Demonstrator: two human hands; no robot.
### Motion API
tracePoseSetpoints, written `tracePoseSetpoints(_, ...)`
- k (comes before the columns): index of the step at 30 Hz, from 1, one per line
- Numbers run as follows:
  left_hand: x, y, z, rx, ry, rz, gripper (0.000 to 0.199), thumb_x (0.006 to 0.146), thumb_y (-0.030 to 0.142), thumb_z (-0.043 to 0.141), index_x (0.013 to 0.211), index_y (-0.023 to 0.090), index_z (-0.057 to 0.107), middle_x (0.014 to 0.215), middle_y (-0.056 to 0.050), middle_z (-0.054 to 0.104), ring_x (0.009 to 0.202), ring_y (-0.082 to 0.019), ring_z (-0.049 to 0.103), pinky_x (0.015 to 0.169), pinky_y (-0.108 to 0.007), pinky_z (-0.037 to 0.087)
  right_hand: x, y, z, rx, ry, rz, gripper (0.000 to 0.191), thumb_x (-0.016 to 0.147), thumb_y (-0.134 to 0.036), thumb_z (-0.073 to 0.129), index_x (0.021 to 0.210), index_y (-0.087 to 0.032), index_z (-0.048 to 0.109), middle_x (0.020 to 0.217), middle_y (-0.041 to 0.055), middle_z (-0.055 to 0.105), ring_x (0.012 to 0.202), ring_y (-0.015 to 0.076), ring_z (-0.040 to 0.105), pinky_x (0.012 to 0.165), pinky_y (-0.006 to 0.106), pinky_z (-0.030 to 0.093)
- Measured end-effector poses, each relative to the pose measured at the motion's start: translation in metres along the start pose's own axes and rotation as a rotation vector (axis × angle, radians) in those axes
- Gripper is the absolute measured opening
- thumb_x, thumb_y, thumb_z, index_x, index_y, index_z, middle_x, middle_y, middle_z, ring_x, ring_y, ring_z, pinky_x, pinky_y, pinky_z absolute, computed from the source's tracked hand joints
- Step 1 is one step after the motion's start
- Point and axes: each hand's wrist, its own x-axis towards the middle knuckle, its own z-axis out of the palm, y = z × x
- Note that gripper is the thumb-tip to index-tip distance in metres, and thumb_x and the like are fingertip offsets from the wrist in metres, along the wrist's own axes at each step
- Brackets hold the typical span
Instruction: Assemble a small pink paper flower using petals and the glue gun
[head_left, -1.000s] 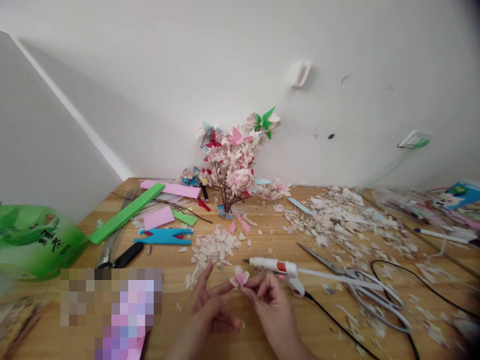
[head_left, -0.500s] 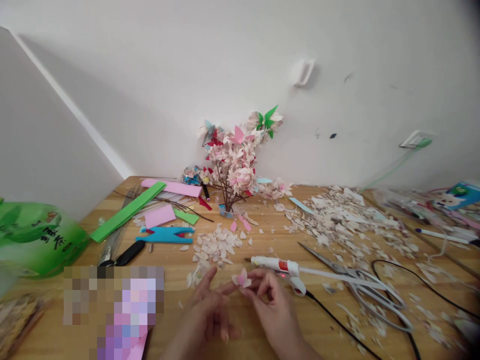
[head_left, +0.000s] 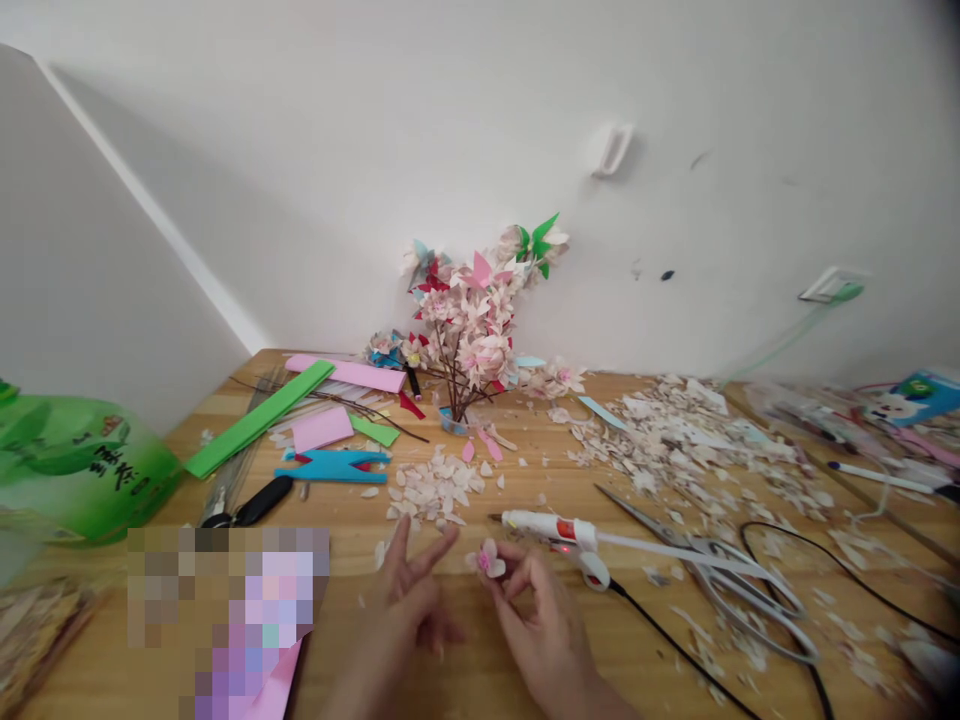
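Observation:
Between the thumb and fingertips of my right hand point(head_left: 538, 610) is a small handmade flower point(head_left: 489, 560) with pale petals and a pink centre. My left hand point(head_left: 412, 600) is held just left of it, fingers apart and somewhat blurred, with nothing visible in them. Beyond the left fingertips lies a pile of loose pale petals point(head_left: 439, 485). A white glue gun point(head_left: 551, 527) with a glue stick in its back rests just past my right hand, its small red light on. Scissors point(head_left: 712, 570) lie to the right.
A bunch of paper blossoms on twigs point(head_left: 472, 330) stands by the wall. Petal scraps point(head_left: 675, 440) cover the right side. Coloured paper strips point(head_left: 262, 415), a black-handled tool point(head_left: 262, 500) and a green package point(head_left: 82, 465) are at left. The glue gun's cord point(head_left: 682, 655) runs toward the front edge.
My left hand has moved away from the flower to the left, its fingers spreading upward. The flower stays in my right hand and has turned slightly.

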Motion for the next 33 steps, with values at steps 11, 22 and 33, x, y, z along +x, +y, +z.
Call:
tracePoseSetpoints(11, 0.013, -0.006, -0.002, 0.293, 0.045, 0.234, 0.070, 0.057, 0.021, 0.068, 0.118, 0.018, 0.032, 0.088, -0.003, 0.058, 0.063, -0.014, 0.060, 0.067, -0.033, 0.049, 0.001, -0.012, 0.003, -0.044, -0.131, -0.061, 0.014, 0.080, -0.016, 0.046, 0.070, -0.024, 0.041, 0.086, 0.0058, 0.067, 0.076, 0.0191, 0.065, 0.063, 0.029, 0.050)
tracePoseSetpoints(22, 0.020, -0.014, -0.009, 0.283, 0.061, 0.248, 0.068, 0.059, 0.022, 0.069, 0.118, 0.018, 0.035, 0.086, -0.002, 0.061, 0.056, -0.011, 0.057, 0.058, -0.027, 0.047, 0.000, -0.007, 0.003, -0.057, -0.111, -0.080, 0.015, 0.079, -0.014, 0.049, 0.070, -0.024, 0.042, 0.095, 0.0061, 0.066, 0.084, 0.0184, 0.064, 0.069, 0.030, 0.051)
tracePoseSetpoints(33, 0.028, 0.036, -0.035, 0.067, 0.331, 0.410, 0.062, 0.053, 0.024, 0.075, 0.107, 0.020, 0.045, 0.083, 0.000, 0.063, 0.073, -0.016, 0.062, 0.069, -0.032, 0.051, -0.007, 0.011, -0.067, -0.412, -0.131, -0.255, 0.018, 0.083, -0.028, 0.051, 0.066, -0.022, 0.046, 0.053, -0.0023, 0.055, 0.044, 0.0137, 0.053, 0.045, 0.024, 0.041)
